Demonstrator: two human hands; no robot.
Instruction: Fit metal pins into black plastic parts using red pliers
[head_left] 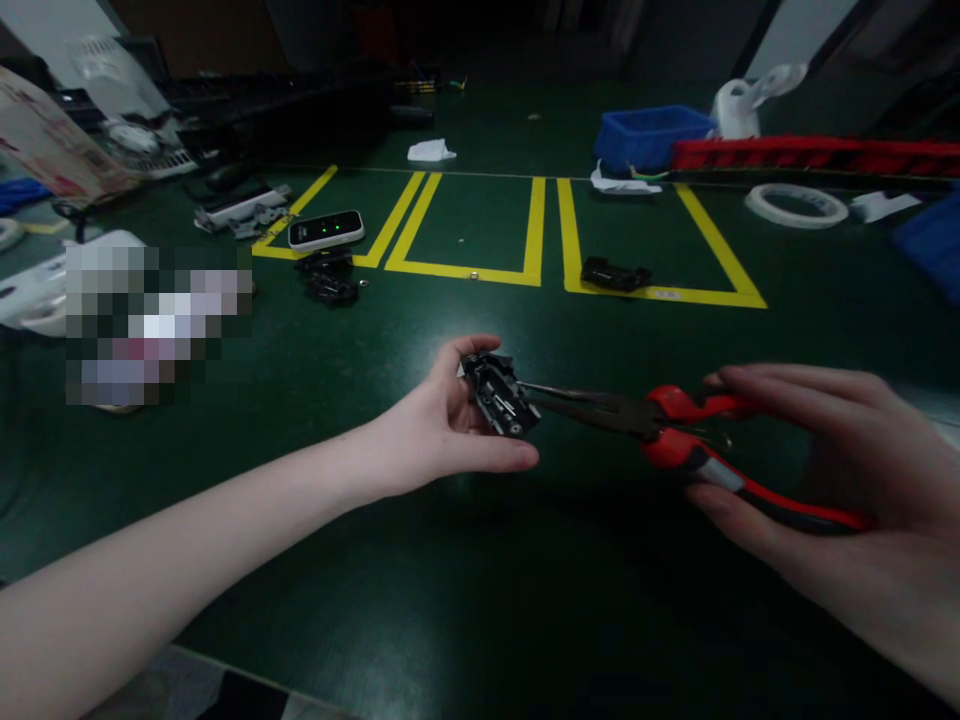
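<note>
My left hand [457, 425] is closed around a small black plastic part [501, 395] with an open, ribbed inside, held above the green table [360, 600]. In my right hand [847, 470] is a pair of long-nose pliers [667, 425] with red and black handles. The jaws point left and stand slightly apart, their tips close to the right side of the part. Whether the tips touch it I cannot tell. Beyond my hands, another black part [616, 274] lies on the yellow tape at the right, and several black pieces [330, 278] lie at the left.
Yellow tape outlines [465, 272] mark the table. A white device with green lights [326, 231] lies at the left. Farther back are a blue bin [652, 135], a red strip [817, 157], a tape roll [796, 206] and scraps of white paper [430, 151]. The left side is cluttered and partly pixelated.
</note>
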